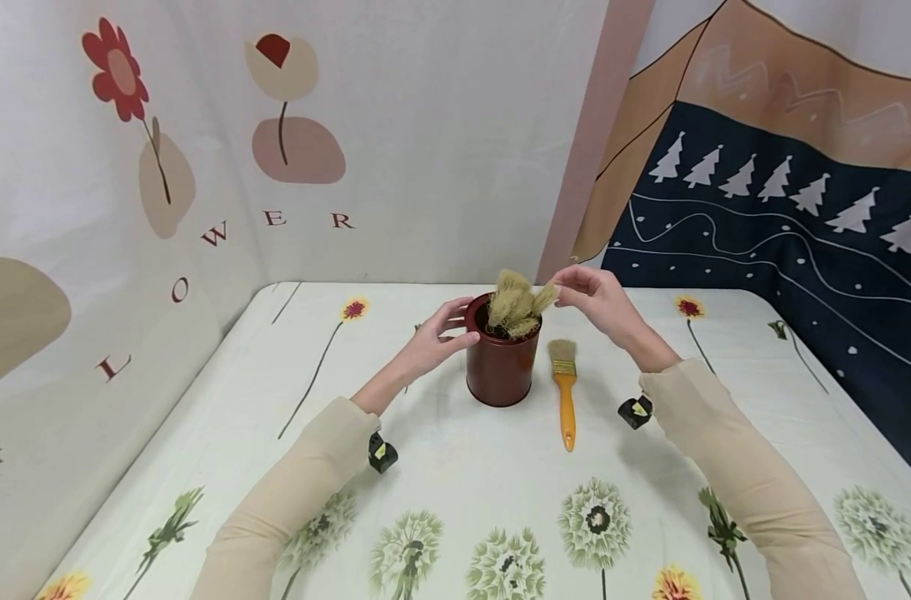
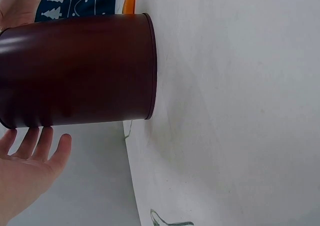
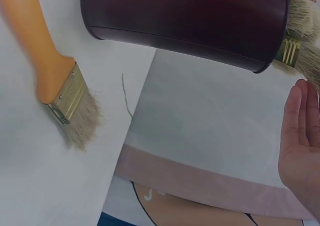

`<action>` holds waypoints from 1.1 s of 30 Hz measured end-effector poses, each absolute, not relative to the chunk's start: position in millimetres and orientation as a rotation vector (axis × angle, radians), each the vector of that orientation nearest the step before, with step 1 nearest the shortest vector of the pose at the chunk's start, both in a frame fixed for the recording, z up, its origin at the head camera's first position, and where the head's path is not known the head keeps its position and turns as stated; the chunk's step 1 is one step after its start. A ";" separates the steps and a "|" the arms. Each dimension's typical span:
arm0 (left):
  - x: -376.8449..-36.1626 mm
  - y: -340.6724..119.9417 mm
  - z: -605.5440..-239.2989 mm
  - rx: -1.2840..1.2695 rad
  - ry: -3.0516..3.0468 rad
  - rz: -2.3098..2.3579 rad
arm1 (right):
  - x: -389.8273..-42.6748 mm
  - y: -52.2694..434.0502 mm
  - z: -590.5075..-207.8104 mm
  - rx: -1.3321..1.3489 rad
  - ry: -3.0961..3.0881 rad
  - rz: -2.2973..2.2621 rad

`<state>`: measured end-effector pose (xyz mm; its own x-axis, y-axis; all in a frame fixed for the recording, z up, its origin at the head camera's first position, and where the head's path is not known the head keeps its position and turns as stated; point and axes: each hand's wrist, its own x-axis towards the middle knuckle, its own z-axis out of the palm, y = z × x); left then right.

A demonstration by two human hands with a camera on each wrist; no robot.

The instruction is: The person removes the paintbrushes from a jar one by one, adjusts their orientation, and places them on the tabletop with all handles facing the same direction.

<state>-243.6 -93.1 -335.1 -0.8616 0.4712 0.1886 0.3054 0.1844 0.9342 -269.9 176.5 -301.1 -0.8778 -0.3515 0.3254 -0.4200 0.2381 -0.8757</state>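
A dark red cylindrical tin [image 1: 500, 362] stands upright near the middle of a table [image 1: 763, 400] draped in a white cloth printed with dandelions and red-and-yellow flowers. Its wall is smooth and glossy, with a thin rolled rim at top and bottom. Several paintbrushes [image 1: 517, 306] are packed inside it, handles down, and their pale tan bristle heads fan out above the rim; from the right wrist view a brass ferrule shows at the mouth of the tin.

The person's left hand [image 1: 438, 336] curves around the left side of the tin near its rim, the thumb touching the wall; the left wrist view shows the fingers fairly straight beside the tin, not wrapped tight. The right hand [image 1: 598, 300] is raised just right of the tin, its fingertips [image 1: 558, 282] pinching the tip of the rightmost bristle head.

One more paintbrush [image 1: 565, 390], with an orange handle and a metal ferrule, lies flat on the cloth just right of the tin, apart from it, bristles pointing away from the person. It lies under the right forearm. Both arms wear beige sleeves [image 1: 733, 467]. Behind the table hang a flower-patterned backdrop [image 1: 200, 150] and a dark panel with white trees [image 1: 785, 217].
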 end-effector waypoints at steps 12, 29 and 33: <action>-243.0 -91.9 -333.2 0.756 2.295 1.773 | -267.4 182.4 -291.2 0.749 -2.316 1.791; -243.2 -92.9 -333.5 0.753 2.313 1.755 | -264.5 187.1 -279.0 0.685 -2.215 1.812; -243.1 -93.2 -333.7 0.742 2.320 1.744 | -264.0 188.5 -275.7 0.701 -2.168 1.828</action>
<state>-243.1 -93.2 -333.7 -0.8673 0.4661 0.1747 0.2974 0.2037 0.9328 -264.0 188.5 -275.7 -0.8621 -0.2154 0.4586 -0.4884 0.1125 -0.8654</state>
